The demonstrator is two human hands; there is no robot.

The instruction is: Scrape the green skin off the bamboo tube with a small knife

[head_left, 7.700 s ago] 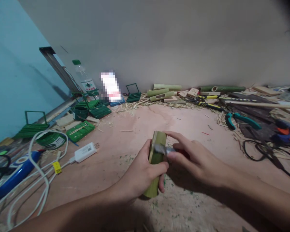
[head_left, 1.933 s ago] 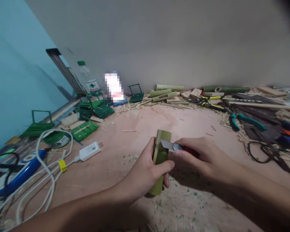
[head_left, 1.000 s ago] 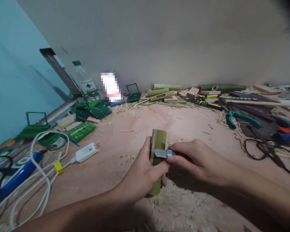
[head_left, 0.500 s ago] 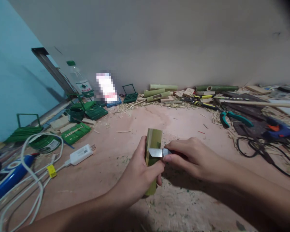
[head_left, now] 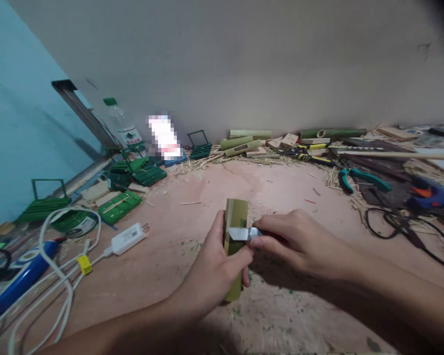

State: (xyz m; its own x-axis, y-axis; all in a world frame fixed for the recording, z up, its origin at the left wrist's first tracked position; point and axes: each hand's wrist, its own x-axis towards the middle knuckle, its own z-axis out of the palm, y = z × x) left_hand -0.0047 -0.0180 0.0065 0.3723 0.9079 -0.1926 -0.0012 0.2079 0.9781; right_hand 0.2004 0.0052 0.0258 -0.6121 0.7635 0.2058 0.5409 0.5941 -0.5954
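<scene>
My left hand (head_left: 222, 261) is wrapped round a split piece of green bamboo (head_left: 238, 209), which stands tilted above the tabletop with its lower end showing below my fingers. In my right hand (head_left: 296, 241) is a craft knife (head_left: 240, 233), its handle mostly hidden in my grip. The short angled blade points left and lies against the face of the bamboo, just above my left thumb. Small green shavings (head_left: 268, 315) are scattered on the wooden table (head_left: 192, 310) beneath both hands.
At the left are a white charger (head_left: 128, 239) with its cable, green painted pieces (head_left: 120, 206), a bottle (head_left: 124, 128) and a bright phone screen (head_left: 165, 135). Bamboo lengths (head_left: 249, 134) lie along the wall. Teal-handled pliers (head_left: 366, 178) and a blue glue gun (head_left: 436, 195) are at right.
The view has shifted slightly, so the items at the left sit a little further right and lower. Both hands, the knife and the bamboo keep nearly the same position.
</scene>
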